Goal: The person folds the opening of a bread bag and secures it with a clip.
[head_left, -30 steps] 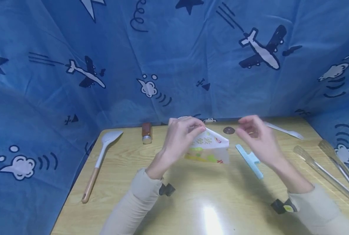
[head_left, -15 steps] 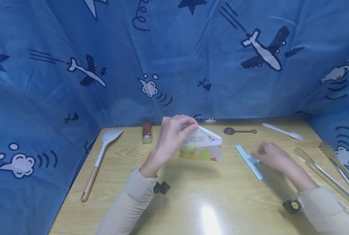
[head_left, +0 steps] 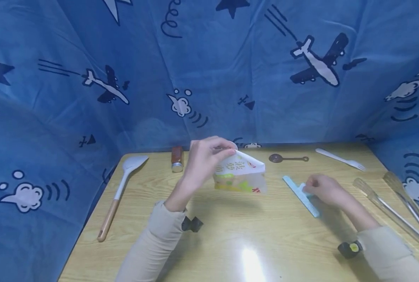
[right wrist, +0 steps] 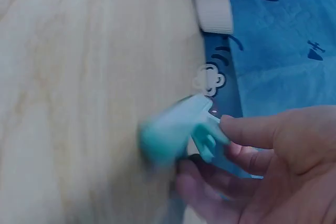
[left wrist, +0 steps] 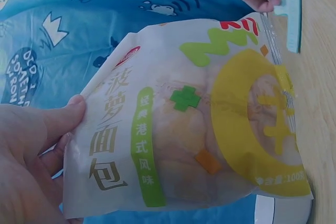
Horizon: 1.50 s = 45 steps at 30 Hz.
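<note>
reaching down from beside the bag (left wrist: 176, 124) to the pale blue clip (head_left: 301, 196), the person's right grip (head_left: 325, 190) has changed its place most over the last second. it hung in the air near the brown spoon (head_left: 275, 158); now it sits low on the desk's (head_left: 209, 250) right half, with thumb and fingers pinching the short handle of the clip. the clip itself has turned slightly since half a second ago — a small sign that the hold has taken. whether it has left the desk cannot be told, since the right wrist view is blurred there.

the left grip (head_left: 205, 156) has barely shifted. it holds the bag narrowly by one edge, thumb on the printed face, with the pale bread-like pieces showing through the film. the bag hangs tilted over the middle of the desk, left of the clip and apart from it.

for the work in hand, this seems to mean that both pieces are now under control at once — one per grip. the white fork (head_left: 340, 159) and the tongs (head_left: 385, 207) lie on the right, untouched; the spatula (head_left: 119, 192) rests at the far left.
</note>
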{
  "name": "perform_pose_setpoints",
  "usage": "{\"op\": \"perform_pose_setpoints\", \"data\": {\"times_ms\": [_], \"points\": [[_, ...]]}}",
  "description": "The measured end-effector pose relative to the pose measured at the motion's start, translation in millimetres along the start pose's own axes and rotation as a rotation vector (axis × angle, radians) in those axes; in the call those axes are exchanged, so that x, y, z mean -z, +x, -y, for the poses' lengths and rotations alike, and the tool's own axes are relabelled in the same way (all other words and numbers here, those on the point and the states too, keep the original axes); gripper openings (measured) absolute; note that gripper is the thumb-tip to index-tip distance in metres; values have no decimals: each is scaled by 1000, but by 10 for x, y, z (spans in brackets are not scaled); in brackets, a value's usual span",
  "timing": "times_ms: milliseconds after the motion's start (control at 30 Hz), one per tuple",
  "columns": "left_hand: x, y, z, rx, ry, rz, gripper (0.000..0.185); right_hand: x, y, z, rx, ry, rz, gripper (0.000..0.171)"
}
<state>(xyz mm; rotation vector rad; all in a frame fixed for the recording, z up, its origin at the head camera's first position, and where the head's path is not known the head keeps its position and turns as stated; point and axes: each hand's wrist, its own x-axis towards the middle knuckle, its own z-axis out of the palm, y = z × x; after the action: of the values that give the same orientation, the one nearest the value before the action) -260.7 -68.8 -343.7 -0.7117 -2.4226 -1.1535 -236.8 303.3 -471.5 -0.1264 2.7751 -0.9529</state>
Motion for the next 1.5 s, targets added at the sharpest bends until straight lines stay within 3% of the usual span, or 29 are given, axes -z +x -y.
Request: {"op": "perform_pose_setpoints", "data": {"times_ms": [133, 200, 333, 400, 633, 833, 1000, 1300, 1500], "points": [[26, -3, -2, 24, -23, 10, 7, 41, -21, 8, -15, 152, -10, 23], [28, -3, -4, 29, -31, 15, 6, 60, -37, 15, 0, 235, -23, 37], [34, 2, -15, 23, -37, 36, 8, 153, -100, 104, 50, 284, -70, 60], [40, 8, -18, 14, -26, 45, 8, 227, -143, 200, 76, 271, -98, 60], [48, 30, -29, -21, 22, 67, 6, 471, -292, 762, 199, 329, -186, 36], [19, 32, -41, -38, 64, 73, 7, 521, -381, 1236, 285, 246, -220, 22], [-12, 34, -50, -61, 78, 69, 7, 500, -404, 1490, 349, 151, -244, 15], [-24, 37, -73, -63, 19, 77, 7, 467, -356, 1621, 324, 84, -182, 18], [-7, 39, -97, -1, -86, 98, 7, 452, -316, 1636, 325, 90, -156, 15]]}}
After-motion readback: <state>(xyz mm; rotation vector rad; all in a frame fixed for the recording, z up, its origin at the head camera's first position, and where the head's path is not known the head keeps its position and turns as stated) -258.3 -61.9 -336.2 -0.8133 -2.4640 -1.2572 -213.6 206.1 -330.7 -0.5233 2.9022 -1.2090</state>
